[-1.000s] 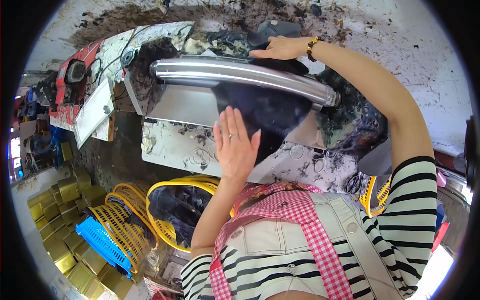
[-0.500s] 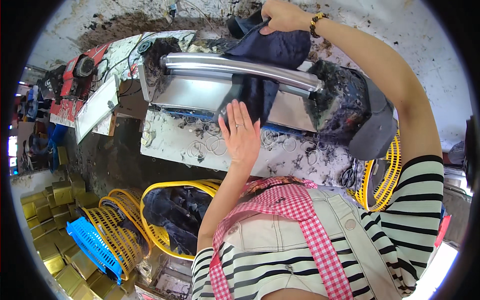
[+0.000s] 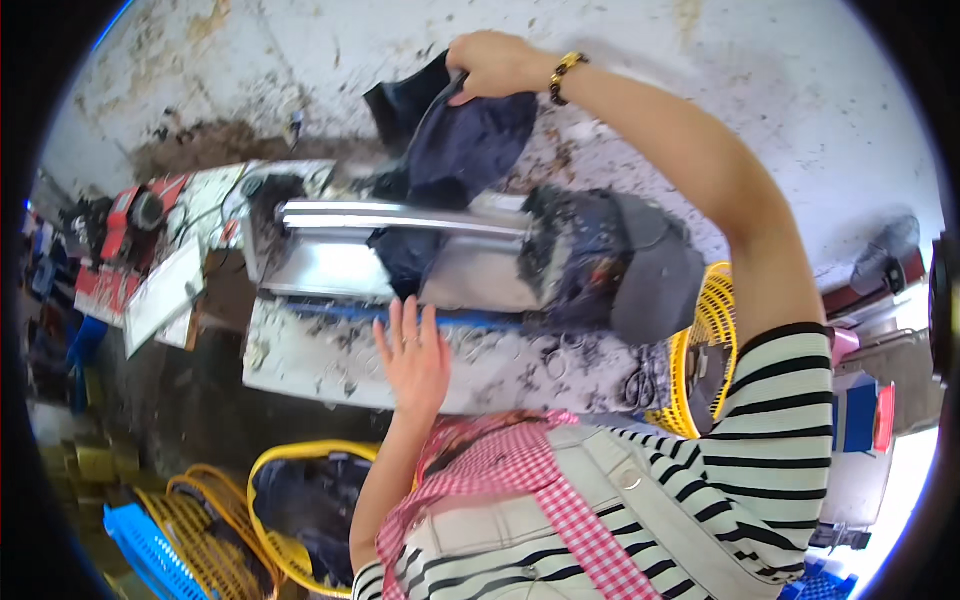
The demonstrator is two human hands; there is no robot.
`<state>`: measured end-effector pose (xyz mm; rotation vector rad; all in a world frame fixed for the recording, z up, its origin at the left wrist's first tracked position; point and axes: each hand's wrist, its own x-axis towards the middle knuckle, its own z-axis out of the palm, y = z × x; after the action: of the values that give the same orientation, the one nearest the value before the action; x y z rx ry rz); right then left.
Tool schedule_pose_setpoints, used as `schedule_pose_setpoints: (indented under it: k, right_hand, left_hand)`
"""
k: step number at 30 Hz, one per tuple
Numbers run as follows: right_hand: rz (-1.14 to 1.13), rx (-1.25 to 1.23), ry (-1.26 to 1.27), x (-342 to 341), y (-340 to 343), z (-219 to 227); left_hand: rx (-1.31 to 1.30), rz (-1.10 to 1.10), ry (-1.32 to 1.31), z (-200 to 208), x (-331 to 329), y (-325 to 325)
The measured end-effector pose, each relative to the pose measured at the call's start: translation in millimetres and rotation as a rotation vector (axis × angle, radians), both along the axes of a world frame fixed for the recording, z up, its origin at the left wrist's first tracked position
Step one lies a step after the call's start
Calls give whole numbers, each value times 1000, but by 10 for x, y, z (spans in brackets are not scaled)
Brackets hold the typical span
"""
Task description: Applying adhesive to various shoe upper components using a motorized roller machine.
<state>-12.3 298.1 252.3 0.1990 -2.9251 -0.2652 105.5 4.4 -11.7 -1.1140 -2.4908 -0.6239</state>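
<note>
My right hand (image 3: 500,65), a beaded bracelet at its wrist, is closed on the upper end of a floppy dark navy-black piece of material (image 3: 480,140) behind the roller machine. The piece runs under the shiny metal roller (image 3: 355,216), and its lower end lies on the slanted metal plate (image 3: 325,268) in front. A blacker part of it hangs left of my fingers. My left hand (image 3: 415,365) is open, palm down, at the machine's front edge. Its fingertips reach the lower end of the piece; I cannot tell whether they touch.
Thin rings and dark fluff litter the white bench top (image 3: 320,355). Grey material (image 3: 655,275) covers the machine's right end. Yellow baskets stand at the right (image 3: 710,350) and lower left (image 3: 265,500), beside a blue basket (image 3: 150,550). A red machine (image 3: 118,225) sits far left.
My right hand has pulled the piece up and back, so less lies on the front plate. My left hand no longer rests on it and is now at the front edge. The view has shifted.
</note>
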Motion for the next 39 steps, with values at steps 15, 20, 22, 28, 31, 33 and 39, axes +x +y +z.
schedule_pose_setpoints:
  k: [15, 20, 22, 28, 31, 33, 39]
  right_hand:
    - [-374, -271, 106, 556, 1598, 275]
    - [-676, 1, 457, 1057, 2154, -498]
    - [-609, -300, 606, 1699, 2930, -553]
    - [-751, -51, 707, 4271, 3122, -391]
    - [-468, -205, 670, 5153, 3161, -1037]
    - [-864, 127, 326, 5664, 2657, -1468]
    - [-1461, 85, -462, 7051, 1655, -3560]
  left_hand:
    - [6, -56, -118, 184, -23, 33]
    - [2, -91, -111, 160, -91, 11]
    - [5, -101, -123, 127, -66, 14]
    - [-15, -167, -264, 97, -27, 38]
    - [-25, -87, -270, 42, -65, 11]
    - [-20, -78, -255, 36, -97, 19]
    - [-93, -73, -250, -44, -59, 94]
